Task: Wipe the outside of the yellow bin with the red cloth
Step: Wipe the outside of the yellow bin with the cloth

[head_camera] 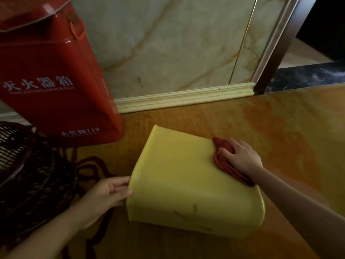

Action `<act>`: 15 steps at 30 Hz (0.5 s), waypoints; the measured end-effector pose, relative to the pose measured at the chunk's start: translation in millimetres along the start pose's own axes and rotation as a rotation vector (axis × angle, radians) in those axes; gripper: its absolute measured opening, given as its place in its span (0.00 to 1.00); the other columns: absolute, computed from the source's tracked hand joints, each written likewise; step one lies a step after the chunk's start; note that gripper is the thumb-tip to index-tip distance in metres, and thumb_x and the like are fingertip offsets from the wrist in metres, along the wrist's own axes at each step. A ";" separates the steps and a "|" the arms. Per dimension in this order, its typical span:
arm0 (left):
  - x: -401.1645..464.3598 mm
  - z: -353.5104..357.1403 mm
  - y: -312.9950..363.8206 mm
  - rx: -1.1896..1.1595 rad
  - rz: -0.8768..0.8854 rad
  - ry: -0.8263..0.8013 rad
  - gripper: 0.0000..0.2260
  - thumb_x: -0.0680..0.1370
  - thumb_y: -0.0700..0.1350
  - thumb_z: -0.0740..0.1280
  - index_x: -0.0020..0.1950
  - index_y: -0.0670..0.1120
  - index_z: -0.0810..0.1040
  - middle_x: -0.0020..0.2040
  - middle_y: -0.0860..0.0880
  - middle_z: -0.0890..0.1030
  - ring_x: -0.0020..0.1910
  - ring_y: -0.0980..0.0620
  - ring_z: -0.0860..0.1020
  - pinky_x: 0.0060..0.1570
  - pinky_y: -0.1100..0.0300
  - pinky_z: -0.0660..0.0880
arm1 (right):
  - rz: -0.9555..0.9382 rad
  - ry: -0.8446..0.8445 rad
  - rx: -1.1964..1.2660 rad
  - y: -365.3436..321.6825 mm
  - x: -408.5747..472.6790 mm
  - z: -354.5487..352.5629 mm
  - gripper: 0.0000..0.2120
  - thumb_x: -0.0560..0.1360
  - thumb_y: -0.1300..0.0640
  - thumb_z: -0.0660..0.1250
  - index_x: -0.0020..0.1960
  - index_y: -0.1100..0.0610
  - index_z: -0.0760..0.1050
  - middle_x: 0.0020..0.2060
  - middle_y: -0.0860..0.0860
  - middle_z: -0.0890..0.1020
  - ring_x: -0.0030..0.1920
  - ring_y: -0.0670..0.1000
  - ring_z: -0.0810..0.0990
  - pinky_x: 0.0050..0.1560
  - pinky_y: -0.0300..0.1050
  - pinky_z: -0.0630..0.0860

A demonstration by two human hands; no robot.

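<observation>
The yellow bin (188,186) lies on its side in the lower middle of the frame, resting on a glossy orange-brown floor (270,116), with one broad side facing up. Faint dark scuff marks show on the part of that side nearest the bottom edge of the frame. The right hand (240,157), at the right of the frame, presses the folded red cloth (226,163) flat against the bin's upper right edge, fingers together and curled over the fabric, the cloth trailing down along that edge under the wrist. The left hand (110,193), at lower left, touches the bin's left rim with fingers extended and close together, the fingertips at the rim's edge. In the upper left a red fire extinguisher box (56,75) with white lettering stands just beyond the bin. A dark mesh basket (28,165) fills the left edge. A pale marble wall (177,43) with a cream skirting (184,99) runs across the top.
</observation>
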State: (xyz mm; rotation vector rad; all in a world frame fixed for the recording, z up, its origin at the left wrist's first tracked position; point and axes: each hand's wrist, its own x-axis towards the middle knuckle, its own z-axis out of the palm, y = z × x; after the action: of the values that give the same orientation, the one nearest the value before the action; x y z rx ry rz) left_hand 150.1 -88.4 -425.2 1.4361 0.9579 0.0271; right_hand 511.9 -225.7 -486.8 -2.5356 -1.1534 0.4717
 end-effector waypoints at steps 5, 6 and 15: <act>14.6 11.0 29.9 0.061 0.215 0.110 0.13 0.75 0.42 0.64 0.52 0.59 0.77 0.47 0.61 0.84 0.48 0.61 0.81 0.41 0.66 0.78 | -0.014 -0.071 0.009 -66.4 17.0 -6.9 0.30 0.72 0.33 0.49 0.68 0.45 0.66 0.67 0.56 0.73 0.65 0.59 0.71 0.64 0.58 0.68; 20.3 10.7 41.8 0.074 0.235 0.113 0.12 0.75 0.41 0.64 0.50 0.59 0.77 0.45 0.61 0.85 0.47 0.61 0.82 0.40 0.66 0.78 | -0.110 -0.124 0.065 -92.1 16.0 -7.7 0.29 0.71 0.32 0.48 0.67 0.43 0.67 0.68 0.54 0.72 0.66 0.58 0.70 0.65 0.58 0.66; 52.8 10.2 63.5 -0.078 0.121 0.235 0.05 0.75 0.40 0.65 0.47 0.47 0.78 0.35 0.51 0.85 0.38 0.54 0.83 0.36 0.61 0.78 | -0.733 0.086 -0.226 -100.0 -57.0 -23.5 0.36 0.65 0.28 0.58 0.69 0.43 0.64 0.67 0.48 0.72 0.70 0.53 0.66 0.65 0.57 0.67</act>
State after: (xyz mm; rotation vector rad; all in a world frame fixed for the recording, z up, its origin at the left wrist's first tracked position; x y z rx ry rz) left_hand 222.7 -55.0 -402.1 1.4380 1.0467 0.3255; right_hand 420.0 -210.3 -415.1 -2.0446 -2.0463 0.0429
